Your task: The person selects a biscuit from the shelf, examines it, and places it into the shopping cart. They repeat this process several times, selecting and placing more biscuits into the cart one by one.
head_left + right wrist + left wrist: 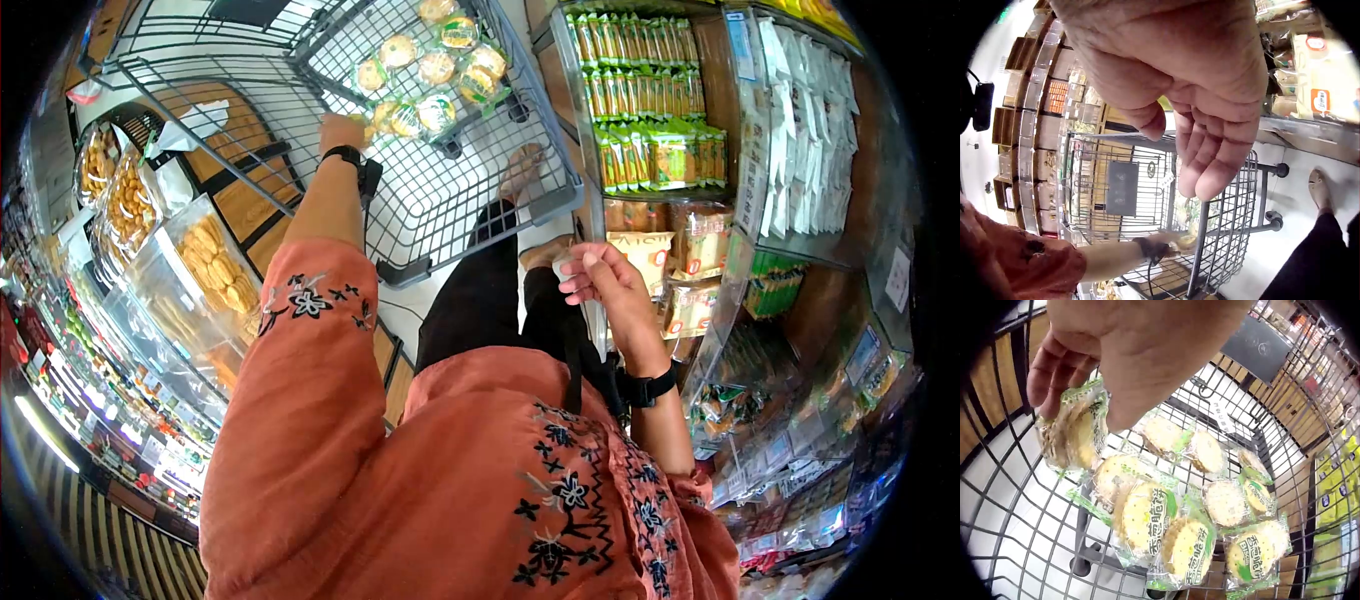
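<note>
The left hand (1141, 353) was clamped on wrapped biscuits (1072, 434), thumb and fingers on opposite sides, inside a wire cart (557, 203). Just beside that grip lay more packets (1188, 550). Well apart from it, the right hand (612, 285) hung loosely curled near shelved snacks (690, 158).

My feed shows round biscuits (1137, 515) in pale yellow with browner rims, their clear wrappers (1207, 550) printed green, and a cart (557, 203) in dark grey mesh. I see a rust-orange shirt (400, 480) with black and pale grey flower embroidery, and plain black trousers (455, 325). Shelf packets (690, 155) repeat bright green and orange; the narrow pouches (800, 130), blurred by glare, seem silvery white.
</note>
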Available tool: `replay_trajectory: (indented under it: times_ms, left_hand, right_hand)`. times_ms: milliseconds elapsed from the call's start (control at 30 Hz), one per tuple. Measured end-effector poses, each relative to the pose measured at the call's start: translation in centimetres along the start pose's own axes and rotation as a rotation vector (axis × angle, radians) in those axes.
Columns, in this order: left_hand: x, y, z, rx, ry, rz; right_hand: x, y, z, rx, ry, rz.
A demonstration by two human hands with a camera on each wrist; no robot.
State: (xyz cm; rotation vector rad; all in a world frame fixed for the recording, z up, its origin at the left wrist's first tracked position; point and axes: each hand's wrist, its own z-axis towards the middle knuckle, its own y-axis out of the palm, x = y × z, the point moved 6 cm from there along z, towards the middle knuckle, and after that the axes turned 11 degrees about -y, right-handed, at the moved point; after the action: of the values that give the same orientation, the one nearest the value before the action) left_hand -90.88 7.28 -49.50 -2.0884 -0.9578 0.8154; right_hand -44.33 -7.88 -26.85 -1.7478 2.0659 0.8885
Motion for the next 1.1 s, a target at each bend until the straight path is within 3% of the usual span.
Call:
replay_trajectory:
  times_ms: [67, 200, 233, 400, 467, 600, 667, 800, 933, 1000, 1067, 1100]
  left_hand:
    - [-1.5, 3.4, 4.8, -0.077, 0.030, -0.031]
    - [-1.0, 3.6, 3.0, -0.241, 0.087, -0.056]
    - [-0.8, 3.7, 2.5, -0.117, 0.131, -0.188]
    - [1.2, 5.8, -0.4, -0.018, 0.331, -0.120]
    - [3.1, 4.1, -5.6, 0.105, 0.480, -0.055]
    - [5.0, 4.6, -10.3, 0.072, 0.557, -0.190]
    - [6.2, 4.6, -12.7, 0.138, 0.698, -0.169]
    - [7.6, 5.7, -15.2, -0.282, 0.582, -0.412]
    - [7.7, 3.2, -18.6, -0.288, 0.569, -0.386]
    - [7.1, 0.4, -21.9, -0.295, 0.631, -0.544]
    - [7.1, -2.2, -23.9, -0.196, 0.721, -0.514]
    - [7.1, -3.3, -25.2, -0.279, 0.737, -0.639]
  right_hand:
    - [0.0, 0.2, 0.0, 0.007, 0.002, 0.001]
    - [0.1, 0.2, 0.0, 0.012, -0.002, 0.009]
    - [0.2, 0.1, 0.0, 0.010, -0.003, 0.013]
    - [-0.1, 0.4, -0.4, 0.003, -0.033, 0.032]
    - [-0.3, 0.4, -0.7, 0.006, -0.040, 0.034]
    - [-0.6, 0.2, -1.6, 0.012, -0.077, 0.045]
    - [-0.9, -0.1, -2.2, 0.018, -0.101, 0.057]
    - [-1.3, -0.8, -4.0, 0.030, -0.155, 0.069]
    - [-1.2, -2.2, -6.1, 0.062, -0.216, 0.085]
    - [-1.3, -3.1, -7.3, 0.076, -0.250, 0.096]
    - [-1.5, -4.1, -8.4, 0.094, -0.293, 0.091]
    - [-1.8, -4.7, -9.0, 0.110, -0.322, 0.088]
